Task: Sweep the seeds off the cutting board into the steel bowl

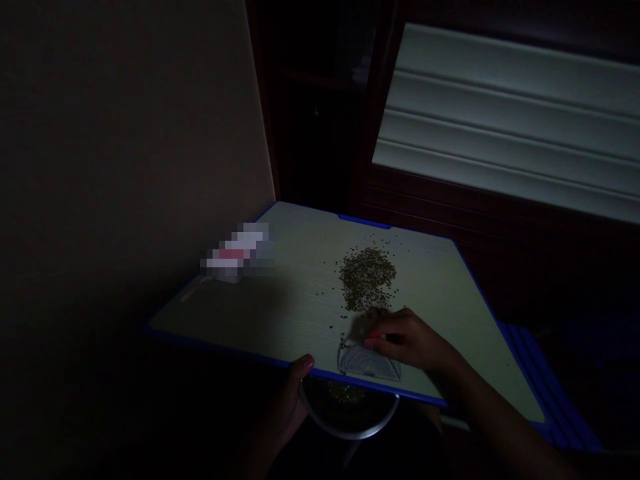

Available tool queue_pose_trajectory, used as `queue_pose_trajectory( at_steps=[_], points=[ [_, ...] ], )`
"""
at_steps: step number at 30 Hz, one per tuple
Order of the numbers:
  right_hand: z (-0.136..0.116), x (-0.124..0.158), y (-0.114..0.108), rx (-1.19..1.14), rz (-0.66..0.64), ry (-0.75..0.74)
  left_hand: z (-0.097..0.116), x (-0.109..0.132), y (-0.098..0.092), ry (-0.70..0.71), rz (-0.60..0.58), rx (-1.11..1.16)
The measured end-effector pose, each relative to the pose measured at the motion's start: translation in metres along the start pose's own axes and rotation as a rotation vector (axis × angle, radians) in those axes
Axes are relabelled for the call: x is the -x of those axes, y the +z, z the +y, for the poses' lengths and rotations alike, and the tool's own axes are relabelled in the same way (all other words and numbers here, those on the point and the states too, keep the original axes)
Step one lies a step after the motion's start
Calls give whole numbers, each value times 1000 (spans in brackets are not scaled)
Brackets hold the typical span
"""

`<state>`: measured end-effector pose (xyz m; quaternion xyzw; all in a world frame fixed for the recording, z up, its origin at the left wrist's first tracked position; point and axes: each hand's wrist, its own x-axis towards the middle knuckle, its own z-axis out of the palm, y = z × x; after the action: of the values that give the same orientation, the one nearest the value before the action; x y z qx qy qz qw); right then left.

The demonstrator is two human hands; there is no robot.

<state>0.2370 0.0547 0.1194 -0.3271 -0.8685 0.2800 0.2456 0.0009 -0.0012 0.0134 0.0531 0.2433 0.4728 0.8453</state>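
A loose pile of small greenish beans or seeds [367, 277] lies on the pale tabletop [300, 267] with blue edging. Just below the pile, my right hand [407, 340] is closed in a pinch over the tabletop; something reddish shows at the fingertips, too dim to name. Under it a clear semicircular protractor [369, 363] lies flat by the near edge, a few grains beside it. My left hand [295, 393] grips the rim of a metal bowl [360, 430] below that edge, its thumb up against the table. More beans show inside the bowl.
A white and pink item [237, 253], blurred out, rests at the table's left side. A wall [125, 133] stands at left. Behind are dark wooden furniture and a pale ridged panel [500, 113]. Something blue and ribbed [545, 380] is at the right. The room is very dark.
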Motion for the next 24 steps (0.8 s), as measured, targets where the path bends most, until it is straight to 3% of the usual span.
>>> queue_pose_trajectory(
  at_steps=[7, 12, 19, 24],
  points=[
    [-2, 1, 1, -33, -15, -35, 0, 3, -2, -34, 23, -27],
    [-2, 2, 0, -54, -33, -30, 1, 1, -1, 18, 124, -20],
    [3, 6, -6, -9, 183, 120, -2, -2, -10, 0, 26, 4],
    [5, 5, -6, -4, 158, 123, -1, -2, -2, 59, 94, 8]
  ],
)
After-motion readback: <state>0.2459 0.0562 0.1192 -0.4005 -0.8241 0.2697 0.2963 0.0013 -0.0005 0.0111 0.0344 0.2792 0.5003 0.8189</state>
